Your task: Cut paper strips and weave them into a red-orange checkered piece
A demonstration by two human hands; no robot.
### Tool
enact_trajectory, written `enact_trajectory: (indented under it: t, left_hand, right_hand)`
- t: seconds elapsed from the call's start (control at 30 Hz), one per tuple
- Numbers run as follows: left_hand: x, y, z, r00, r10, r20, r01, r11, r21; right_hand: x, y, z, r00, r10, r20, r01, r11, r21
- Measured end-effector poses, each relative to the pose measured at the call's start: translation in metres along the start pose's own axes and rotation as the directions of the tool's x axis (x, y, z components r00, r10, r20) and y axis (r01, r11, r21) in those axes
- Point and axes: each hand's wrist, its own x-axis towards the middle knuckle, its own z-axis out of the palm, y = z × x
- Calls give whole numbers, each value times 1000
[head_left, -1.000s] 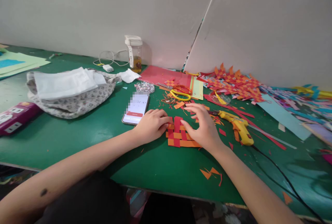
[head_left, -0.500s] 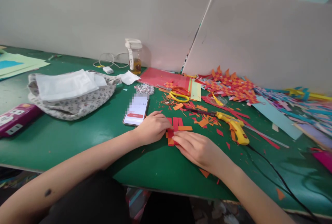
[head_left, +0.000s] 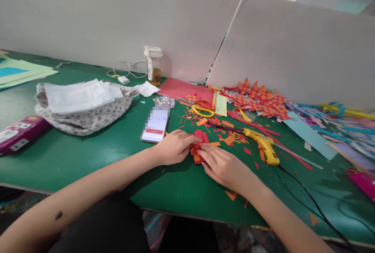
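Paper weaving (head_left: 198,145) of red and orange strips lies flat on the green table (head_left: 88,155), a little toward the near edge and about midway along it. Both hands rest on it. The left hand (head_left: 175,147) covers its left side with fingers curled down onto the strips; the right hand (head_left: 224,165) lies over its lower right part, fingertips pressing on the strips close to those of the left. Neither grip is closed around anything: both press flat on the weaving.

Just behind the left hand lies a phone (head_left: 155,125) with its screen lit. Loose orange and red scraps (head_left: 227,139) are scattered behind and to the right of the weaving. A yellow glue gun (head_left: 265,146) lies to the right of the hands, its black cord (head_left: 310,198) running toward the near right corner. Yellow-handled scissors (head_left: 202,109) sit farther back, on red paper sheets (head_left: 184,88). A pile of finished woven pieces (head_left: 259,98) lies near the far edge, by the grey partition (head_left: 293,49). A small jar (head_left: 154,66) stands at the far edge, and a patterned cloth bag (head_left: 84,108) with white paper on it lies toward the left. A purple power strip (head_left: 17,133) sits near the left edge.
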Motion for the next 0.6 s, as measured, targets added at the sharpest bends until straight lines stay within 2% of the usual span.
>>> enact_trajectory:
  t: [0.17,0.3,0.47,0.6]
  left_hand:
    - [-2,1,-1,1000,2,-7,-2,1000,-31]
    - [-1,0,3,997,-8,-73,7,1000,-15]
    - [1,-4,7,993,2,-116,5,998,57]
    - [1,-6,9,986,2,-166,9,998,69]
  right_hand:
    - [3,5,4,1000,2,-21,-2,999,37]
    - [4,8,5,997,73,-24,-69,988,141]
    - [5,10,0,980,197,37,-197,914,356]
    - [4,13,5,970,244,0,-224,891,395]
